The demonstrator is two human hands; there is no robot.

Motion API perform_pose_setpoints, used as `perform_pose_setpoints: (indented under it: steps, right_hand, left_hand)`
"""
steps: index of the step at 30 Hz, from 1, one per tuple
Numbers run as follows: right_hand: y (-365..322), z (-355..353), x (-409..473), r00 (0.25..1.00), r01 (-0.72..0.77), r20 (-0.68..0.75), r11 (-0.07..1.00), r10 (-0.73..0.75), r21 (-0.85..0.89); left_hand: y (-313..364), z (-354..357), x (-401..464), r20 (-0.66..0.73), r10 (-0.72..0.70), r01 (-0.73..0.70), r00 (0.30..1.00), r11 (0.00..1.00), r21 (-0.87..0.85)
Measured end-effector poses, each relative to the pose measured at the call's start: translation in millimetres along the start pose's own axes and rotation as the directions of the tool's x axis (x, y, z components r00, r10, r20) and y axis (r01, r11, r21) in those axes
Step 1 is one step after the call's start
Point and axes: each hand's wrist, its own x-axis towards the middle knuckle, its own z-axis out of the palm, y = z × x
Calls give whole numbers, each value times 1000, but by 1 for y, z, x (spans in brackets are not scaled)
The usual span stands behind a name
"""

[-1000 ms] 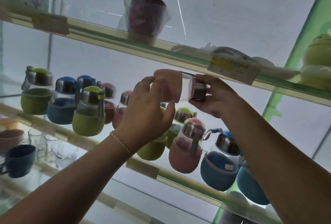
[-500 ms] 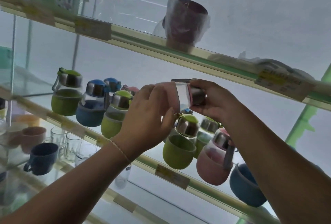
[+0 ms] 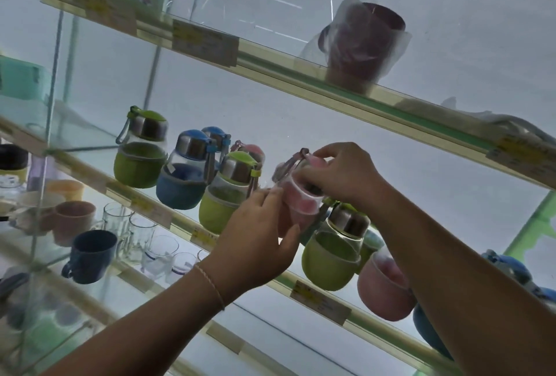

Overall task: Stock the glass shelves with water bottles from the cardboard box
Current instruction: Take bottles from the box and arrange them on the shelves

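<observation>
1. While both hands hold it above the middle glass shelf (image 3: pixel 180 219), the pink water bottle (image 3: pixel 301 198) hangs clear of the glass, in the gap between the light-green bottle (image 3: pixel 224 195) on its left and the green bottle (image 3: pixel 331 255) just below and to its right.

2. Its long axis is tilted, cap end up and leaning away toward the back of the shelf, base pointing down toward the front edge; it is not yet upright.

3. The left hand (image 3: pixel 255 243) comes from below, its fingers (image 3: pixel 270 195) curled round the pink sleeve at the lower body and the thumb lying along the near side.

4. The right hand (image 3: pixel 340 174) comes from the right and above, its fingertips pinching the cap and neck; the loop strap (image 3: pixel 296 157) sticks up beside them.

5. Both hands touch the bottle, the left nearer the base, so I judge the left carries the weight while the right steers the top.

6. The open spot of glass seems to lie straight below the base, tight between the neighbours; setting it down likely means righting the axis first, then lowering without knocking the green bottle.

7. Other blue (image 3: pixel 183 174) and pink (image 3: pixel 385 288) bottles already stand along this shelf; the cardboard box is out of view.
</observation>
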Motion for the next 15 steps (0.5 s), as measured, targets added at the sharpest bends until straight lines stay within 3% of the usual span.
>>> perform_pose_setpoints:
  steps: [5,15]
  right_hand:
    - [-5,14,4,995,40,95,994,-30,-106]
    - [-12,32,6,972,64,233,986,-27,-156]
  left_hand:
    - [-13,4,-6,41,-27,28,999,999,-22]
    - [-25,13,-18,72,-57,56,996,998,17]
